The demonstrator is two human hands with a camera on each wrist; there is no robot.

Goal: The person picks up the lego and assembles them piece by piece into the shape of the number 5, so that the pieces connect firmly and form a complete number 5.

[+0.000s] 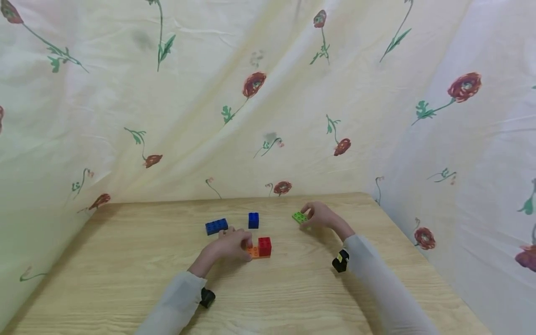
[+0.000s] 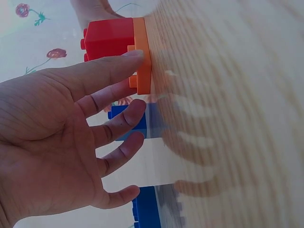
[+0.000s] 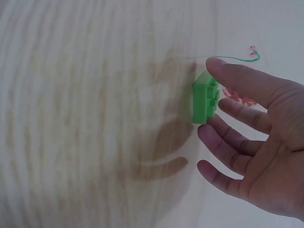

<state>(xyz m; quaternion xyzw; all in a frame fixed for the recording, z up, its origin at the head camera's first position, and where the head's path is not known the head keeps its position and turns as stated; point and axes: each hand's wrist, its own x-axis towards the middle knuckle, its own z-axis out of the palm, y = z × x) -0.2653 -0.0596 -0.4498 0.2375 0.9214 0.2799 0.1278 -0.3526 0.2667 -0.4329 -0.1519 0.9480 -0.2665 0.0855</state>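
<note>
left hand (image 1: 232, 243): near middle of table (image 1: 125, 279), fingers straight and loosely spread, fingertips (image 2: 135, 54) touching the orange plate; not curled round it
orange plate (image 1: 253, 251): flat on table, mid-way between near and far edge; studs showing on bare half
red brick (image 1: 264, 246): sits on right half of orange plate, just beside left hand
right hand (image 1: 320, 215): farther back, toward right edge; fingers relaxed, a bit spread, tips at green brick, grip not closed
green brick (image 1: 299, 217): flat on table, touching right fingertips (image 3: 216, 64), well apart from red brick
blue long brick (image 1: 216, 226): just behind left hand
blue square brick (image 1: 253, 220): near far edge, right of long one
writing: none readable on bricks
backdrop: floral sheet (image 1: 268, 93) behind and beside table
</note>
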